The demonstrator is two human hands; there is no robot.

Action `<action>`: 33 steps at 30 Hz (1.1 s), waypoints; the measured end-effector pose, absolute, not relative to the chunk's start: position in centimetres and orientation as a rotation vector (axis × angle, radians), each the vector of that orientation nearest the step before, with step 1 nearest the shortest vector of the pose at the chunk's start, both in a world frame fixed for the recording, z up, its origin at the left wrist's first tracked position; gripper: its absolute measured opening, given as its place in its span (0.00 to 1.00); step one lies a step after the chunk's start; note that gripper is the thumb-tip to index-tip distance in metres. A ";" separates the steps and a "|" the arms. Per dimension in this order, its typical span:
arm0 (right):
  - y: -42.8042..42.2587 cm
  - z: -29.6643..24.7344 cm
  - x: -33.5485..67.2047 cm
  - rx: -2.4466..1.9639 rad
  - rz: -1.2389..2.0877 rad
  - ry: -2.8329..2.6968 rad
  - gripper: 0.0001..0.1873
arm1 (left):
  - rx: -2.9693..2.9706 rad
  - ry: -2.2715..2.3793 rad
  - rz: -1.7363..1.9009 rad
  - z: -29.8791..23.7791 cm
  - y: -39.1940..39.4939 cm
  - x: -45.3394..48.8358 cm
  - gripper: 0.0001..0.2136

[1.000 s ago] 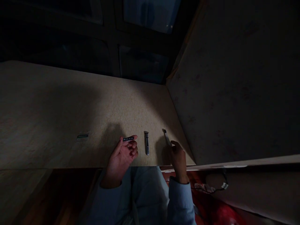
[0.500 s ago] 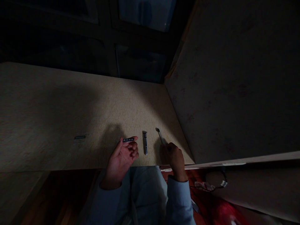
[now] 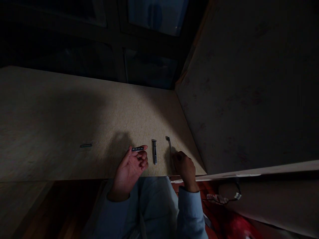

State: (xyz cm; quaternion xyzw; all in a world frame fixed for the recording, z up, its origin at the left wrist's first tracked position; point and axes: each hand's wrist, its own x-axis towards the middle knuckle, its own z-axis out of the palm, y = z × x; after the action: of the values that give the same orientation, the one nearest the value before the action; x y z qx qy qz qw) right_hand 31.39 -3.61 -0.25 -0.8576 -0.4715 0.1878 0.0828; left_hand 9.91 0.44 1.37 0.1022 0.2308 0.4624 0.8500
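Note:
My left hand [image 3: 131, 167], palm turned up, pinches a small dark bar [image 3: 138, 149] between thumb and fingertip. Several light rectangles run along the bar. My right hand [image 3: 185, 166] is closed around the lower end of a slim grey strip with a small dark head [image 3: 167, 138], which points away from me over the table. Its lower part is hidden by my fingers. Between both hands lies a T-shaped tool [image 3: 155, 152] with a dark handle, its crosspiece at the far end; I cannot make out its exact kind.
A thin dark bar [image 3: 86, 145] lies on the pale tabletop [image 3: 112, 103], left of my hands. A wall panel [image 3: 249, 99] bounds the table on the right, and dark window frames [image 3: 112, 36] stand behind it. A cable and red cloth [image 3: 229, 222] are below right.
The strip in my right hand has tilted and looks more bent, with its dark head staying in nearly the same place. My left hand keeps its hold, the bar's light rectangles showing more clearly.

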 end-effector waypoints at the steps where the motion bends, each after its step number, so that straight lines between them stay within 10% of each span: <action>1: -3.6 -0.3 31.4 -2.564 0.561 -1.397 0.17 | 0.220 0.484 0.973 1.3 0.4 9.9 0.17; 18: -3.6 -2.0 31.7 -2.534 0.388 -1.273 0.17 | 0.384 0.617 1.010 0.8 0.2 10.8 0.25; 33: -5.4 -5.7 32.2 -1.960 0.161 -1.140 0.26 | 1.842 0.970 1.097 0.7 0.1 17.6 0.17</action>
State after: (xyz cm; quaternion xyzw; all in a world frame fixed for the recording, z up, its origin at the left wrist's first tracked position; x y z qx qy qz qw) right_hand 32.16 -5.41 -5.70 -0.7821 -0.4551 0.0644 0.4208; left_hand 17.55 0.13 0.74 0.7229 0.3805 0.4303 0.3840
